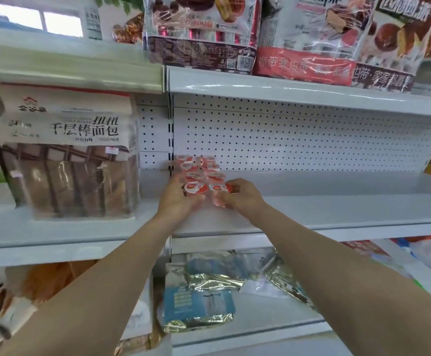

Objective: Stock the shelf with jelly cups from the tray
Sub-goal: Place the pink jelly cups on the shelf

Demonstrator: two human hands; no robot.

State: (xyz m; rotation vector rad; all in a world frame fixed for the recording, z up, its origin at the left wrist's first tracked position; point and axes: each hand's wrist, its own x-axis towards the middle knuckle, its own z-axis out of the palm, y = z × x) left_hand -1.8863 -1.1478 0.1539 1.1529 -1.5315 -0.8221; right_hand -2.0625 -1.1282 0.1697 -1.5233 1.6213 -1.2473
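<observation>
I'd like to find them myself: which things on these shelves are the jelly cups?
Find the middle white shelf with the pegboard back. At its left end, beside the big bread bag, the jelly cups stand in two short rows, the left hand and right hand holding the front pair. Unlike the bags around, they are small tubs with red-and-white lids.

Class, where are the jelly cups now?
Head view: the jelly cups stand in two rows at the left end of the middle shelf, right of the bread bag, with the left hand and right hand gripping the front pair.
</observation>
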